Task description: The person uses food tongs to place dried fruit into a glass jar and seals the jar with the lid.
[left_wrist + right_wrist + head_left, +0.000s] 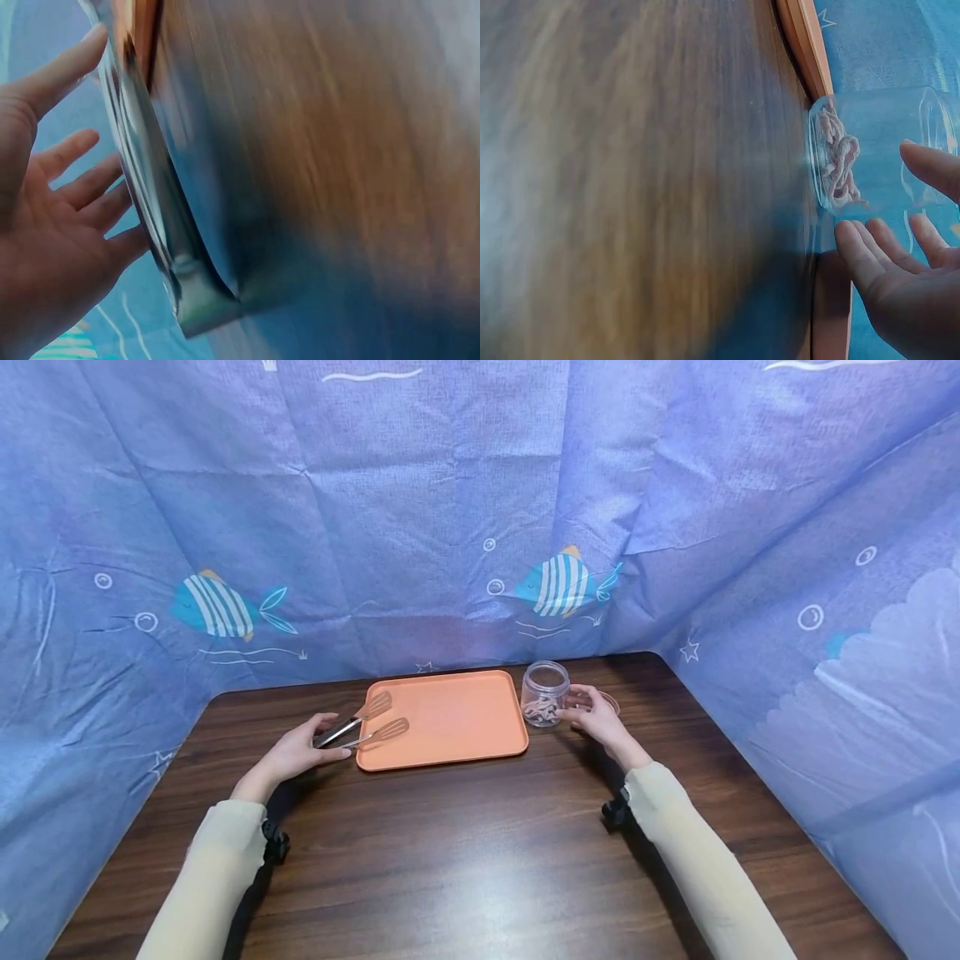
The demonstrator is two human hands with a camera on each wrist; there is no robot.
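Observation:
A pair of tongs [360, 722] with slotted tan heads and metal arms lies with its heads over the left rim of an orange tray [450, 714]. My left hand [303, 747] is at the handle end, thumb and fingers spread on either side; the left wrist view shows the thumb by the metal arm [142, 142] and the fingers loosely extended. Right of the tray stands a clear open-topped jar [545, 681] with pale pinkish twisted strands [840, 161] at its bottom. My right hand [596, 718] is beside the jar, fingers loosely extended; contact is unclear.
Behind my right hand lies a round, thin-rimmed thing [611, 702], partly hidden. The dark wooden table [450, 843] meets a blue fish-print cloth [420, 568] at the back and sides. A black wrist device [276, 842] sits at each cuff.

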